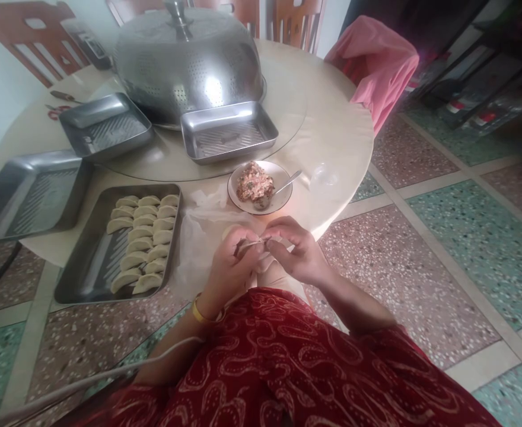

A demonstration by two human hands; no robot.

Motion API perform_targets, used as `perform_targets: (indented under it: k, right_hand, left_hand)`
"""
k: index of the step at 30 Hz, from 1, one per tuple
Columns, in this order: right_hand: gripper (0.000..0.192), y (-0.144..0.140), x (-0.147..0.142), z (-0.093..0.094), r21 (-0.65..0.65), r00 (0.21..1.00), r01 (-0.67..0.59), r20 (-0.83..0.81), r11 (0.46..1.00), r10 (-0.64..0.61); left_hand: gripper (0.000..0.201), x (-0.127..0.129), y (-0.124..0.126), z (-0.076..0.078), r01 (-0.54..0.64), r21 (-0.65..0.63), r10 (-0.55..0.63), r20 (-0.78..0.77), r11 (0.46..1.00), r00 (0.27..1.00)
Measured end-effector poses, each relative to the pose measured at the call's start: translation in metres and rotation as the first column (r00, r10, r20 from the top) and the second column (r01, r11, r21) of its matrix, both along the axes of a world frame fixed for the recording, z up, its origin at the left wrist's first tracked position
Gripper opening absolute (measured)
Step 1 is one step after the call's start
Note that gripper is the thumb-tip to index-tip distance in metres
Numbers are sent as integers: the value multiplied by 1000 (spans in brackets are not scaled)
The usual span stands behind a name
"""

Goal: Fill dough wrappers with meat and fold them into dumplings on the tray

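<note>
My left hand (236,258) and my right hand (294,246) meet just in front of me, fingertips pinched together on a dumpling (254,242). Most of the dumpling is covered by my fingers; only a pale strip of its dough edge shows. Beyond my hands sits a plate of minced filling (255,182), with a metal spoon (289,181) resting in it. To my left, a metal tray (89,255) carries several folded dumplings (143,231) in rows along its right side. A crumpled clear plastic bag (194,237) lies between that tray and my hands.
A large perforated metal dome (190,65) stands at the back of the round table (332,130). Around it are metal trays (229,139), one at the far left (29,190) and another behind it (105,124). A pink cloth (376,59) drapes over a chair at right.
</note>
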State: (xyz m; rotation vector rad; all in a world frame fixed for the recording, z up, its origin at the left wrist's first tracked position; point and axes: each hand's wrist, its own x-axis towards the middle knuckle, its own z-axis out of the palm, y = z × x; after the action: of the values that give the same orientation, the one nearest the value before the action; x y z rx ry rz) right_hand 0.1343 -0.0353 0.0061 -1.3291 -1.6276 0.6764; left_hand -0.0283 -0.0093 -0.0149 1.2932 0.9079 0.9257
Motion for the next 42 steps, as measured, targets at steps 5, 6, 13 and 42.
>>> perform_targets:
  k: [5,6,13,42]
  right_hand:
    - [22,0,-1,4,72,997,-74,5,995,73]
    - [23,0,-1,4,105,996,-88,-7,991,89]
    - [22,-4,7,-6,212,998,37,46,976,-48]
    - [15,2,6,3,-87,1000,11,23,996,-9]
  left_hand:
    - [20,-1,0,-2,-72,159,90,-110,985,990]
    - [21,-2,0,-3,-82,201,110,-131,976,985]
    - [14,-5,3,-6,-109,181,135,-142,977,981]
    - [5,1,10,-5,109,420,3,-258,901,966]
